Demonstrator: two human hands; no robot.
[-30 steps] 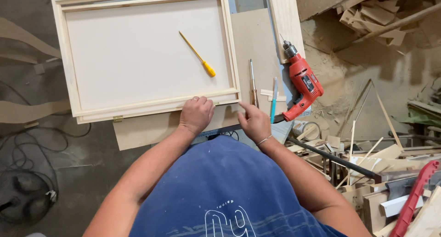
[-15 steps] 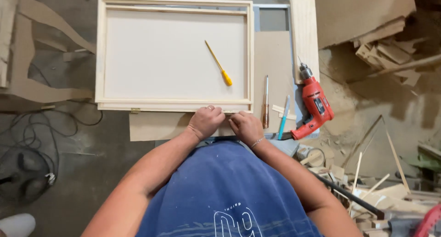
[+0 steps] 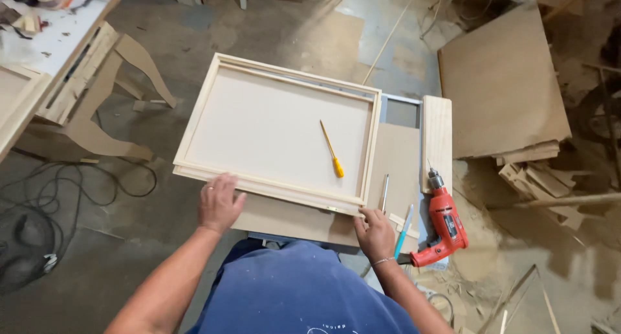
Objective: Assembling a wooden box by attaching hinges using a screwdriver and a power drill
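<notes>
A shallow wooden frame (image 3: 213, 101) with a pale panel inside lies tilted on a small work surface. A yellow-handled screwdriver (image 3: 332, 149) rests on the panel. My left hand (image 3: 218, 203) grips the frame's near edge toward its left corner. My right hand (image 3: 374, 232) presses at the frame's near right corner. A red power drill (image 3: 445, 227) lies just right of my right hand, beside a blue pen-like tool (image 3: 402, 230) and a thin metal tool (image 3: 385, 193).
A brown board (image 3: 304, 221) lies under the frame, and a pale wooden plank (image 3: 436, 140) stands along its right side. A large brown sheet (image 3: 501, 81) and wood scraps (image 3: 537, 178) lie at right. Black cables (image 3: 77, 185) trail across the floor at left. A workbench (image 3: 39, 55) fills the upper left.
My hands have spread apart from the middle of the near edge to its two corners. The frame has turned slightly clockwise in view.
</notes>
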